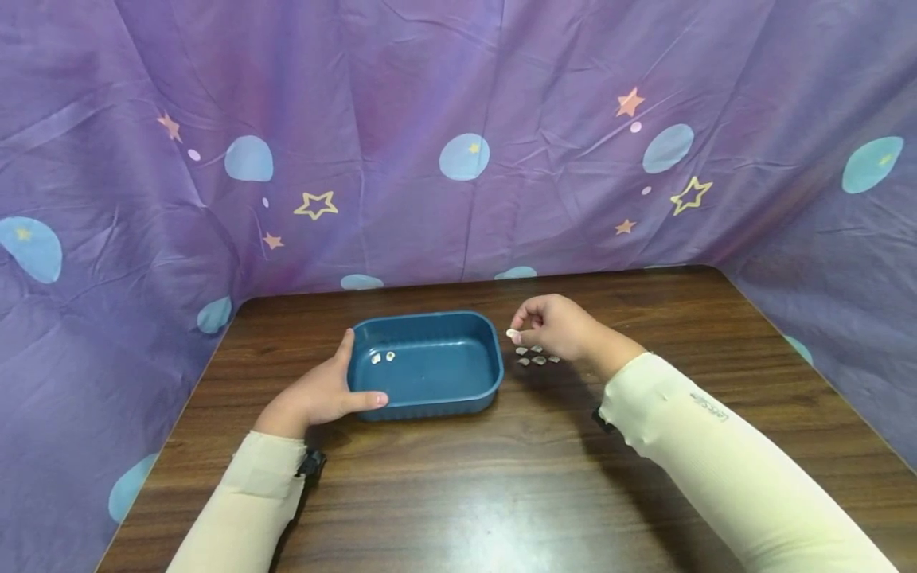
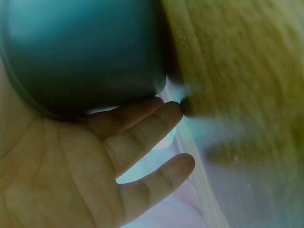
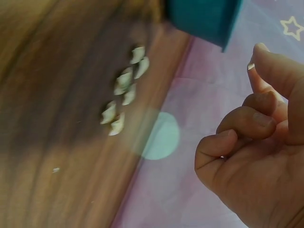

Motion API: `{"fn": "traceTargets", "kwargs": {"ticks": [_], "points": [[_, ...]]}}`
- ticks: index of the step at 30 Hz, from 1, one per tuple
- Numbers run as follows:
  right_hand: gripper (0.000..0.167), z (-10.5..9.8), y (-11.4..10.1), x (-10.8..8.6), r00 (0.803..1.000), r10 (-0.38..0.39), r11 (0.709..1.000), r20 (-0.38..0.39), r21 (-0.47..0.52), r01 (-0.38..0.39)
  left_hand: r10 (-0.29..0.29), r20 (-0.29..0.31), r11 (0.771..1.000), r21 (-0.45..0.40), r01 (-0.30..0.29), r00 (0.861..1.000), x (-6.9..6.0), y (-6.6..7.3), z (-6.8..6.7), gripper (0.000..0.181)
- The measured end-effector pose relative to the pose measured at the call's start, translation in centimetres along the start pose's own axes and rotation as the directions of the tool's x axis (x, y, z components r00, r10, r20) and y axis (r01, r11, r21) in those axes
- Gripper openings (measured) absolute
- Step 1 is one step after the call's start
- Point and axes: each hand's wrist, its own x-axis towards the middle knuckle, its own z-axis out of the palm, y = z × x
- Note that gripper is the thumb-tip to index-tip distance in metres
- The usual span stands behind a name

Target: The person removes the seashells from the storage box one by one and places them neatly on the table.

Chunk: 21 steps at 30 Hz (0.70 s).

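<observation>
A blue rectangular plastic tray (image 1: 423,400) sits on the table, with two small whitish shell-like pieces (image 1: 383,357) inside near its left end. My left hand (image 1: 322,390) rests against that end, its thumb lying over the front rim. In the left wrist view its fingers (image 2: 142,135) stretch fairly straight along the tray's outside. Right of the tray, my right hand (image 1: 559,326) pinches a shell-like piece (image 1: 512,333) between thumb and forefinger. The other fingers curl inward. Below that hand lie several similar pieces (image 3: 124,80) in rows on the wood.
The brown wood-grain table (image 1: 444,485) ends at a purple curtain (image 1: 401,207) with stars and blue spots, which also hangs along both sides. A tiny white crumb (image 3: 56,170) lies apart from the pieces in the right wrist view.
</observation>
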Motion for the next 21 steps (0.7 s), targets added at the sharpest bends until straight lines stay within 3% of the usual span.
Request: {"fn": "traceTargets", "kwargs": {"ticks": [8,21], "points": [[0.008,1.2,2.1,-1.0,0.994,0.048,0.999,0.099,-0.023,-0.046,0.007,-0.01,1.0,-0.013,-0.008,1.0,0.1,-0.1,0.0,0.137],[0.013,2.8,3.6,-1.5,0.988,0.078,0.984,0.133,-0.172,-0.055,0.01,-0.011,1.0,-0.019,-0.01,1.0,0.0,-0.1,0.0,0.137]]}}
